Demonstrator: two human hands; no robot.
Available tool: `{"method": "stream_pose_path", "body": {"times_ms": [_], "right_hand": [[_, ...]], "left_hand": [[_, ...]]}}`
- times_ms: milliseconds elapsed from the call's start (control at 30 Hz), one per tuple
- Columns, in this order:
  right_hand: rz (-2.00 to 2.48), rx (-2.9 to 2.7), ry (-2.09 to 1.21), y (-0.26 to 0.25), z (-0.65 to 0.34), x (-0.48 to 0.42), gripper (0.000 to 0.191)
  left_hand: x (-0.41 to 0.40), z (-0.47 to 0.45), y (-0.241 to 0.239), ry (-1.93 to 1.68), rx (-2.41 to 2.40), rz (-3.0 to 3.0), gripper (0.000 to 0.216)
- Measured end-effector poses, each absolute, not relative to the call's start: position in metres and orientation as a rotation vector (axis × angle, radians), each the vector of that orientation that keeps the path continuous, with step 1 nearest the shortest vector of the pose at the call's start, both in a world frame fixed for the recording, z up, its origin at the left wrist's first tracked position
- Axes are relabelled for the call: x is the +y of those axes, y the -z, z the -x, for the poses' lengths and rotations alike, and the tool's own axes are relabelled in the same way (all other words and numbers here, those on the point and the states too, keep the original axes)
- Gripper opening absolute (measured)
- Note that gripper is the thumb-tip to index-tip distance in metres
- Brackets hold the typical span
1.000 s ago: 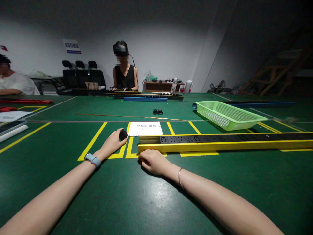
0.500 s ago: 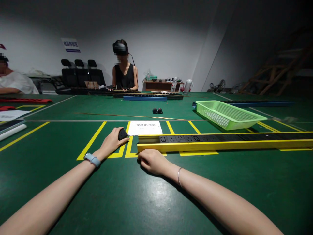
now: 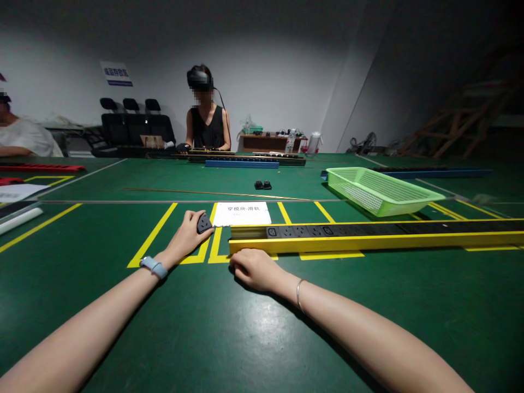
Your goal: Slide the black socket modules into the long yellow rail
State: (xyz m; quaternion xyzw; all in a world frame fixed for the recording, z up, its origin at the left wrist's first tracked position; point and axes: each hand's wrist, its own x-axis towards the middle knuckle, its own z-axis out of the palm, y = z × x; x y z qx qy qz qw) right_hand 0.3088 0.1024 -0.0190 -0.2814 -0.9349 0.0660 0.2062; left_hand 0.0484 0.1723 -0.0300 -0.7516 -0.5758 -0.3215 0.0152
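Observation:
My left hand (image 3: 191, 228) is closed around a black socket module (image 3: 203, 223), whose slotted face shows. It is held just left of the open end of a long yellow rail (image 3: 295, 243). A row of black socket modules (image 3: 301, 231) sits in the rail's channel, starting a little in from that end. My right hand (image 3: 254, 269) is curled on the table against the rail's near side, close to its left end. Its fingertips are hidden, so what they hold, if anything, cannot be seen.
A white paper label (image 3: 243, 213) lies behind the rail's left end. Farther back are two small black parts (image 3: 262, 185), thin rods (image 3: 216, 193) and a light green basket (image 3: 385, 207). Across the green table (image 3: 176, 327), a person in a headset (image 3: 208, 123) works near a blue rail (image 3: 242, 164).
My left hand has turned the socket module slightly, so its slotted face now shows more clearly. My right hand and the yellow rail stay in place.

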Motion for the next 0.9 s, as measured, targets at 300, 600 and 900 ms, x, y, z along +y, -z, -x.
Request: {"method": "stream_pose_path", "body": {"times_ms": [300,600,900], "right_hand": [[0.787,-2.604,-0.184,0.0198,-0.3084,0.1026,0.010],[0.780,-2.603,-0.196,0.0194,-0.3085,0.1030,0.011],[0.715,-2.582,-0.160,0.0216,-0.3095,0.1040,0.011]], "left_hand": [[0.1714,-0.0496,0.0280,1.023,-1.717,2.393,0.063],[0.1694,-0.0507,0.0264,0.981,-1.687,2.428,0.058],[0.1705,-0.0496,0.0276,0.962,-1.704,2.469,0.058]]}}
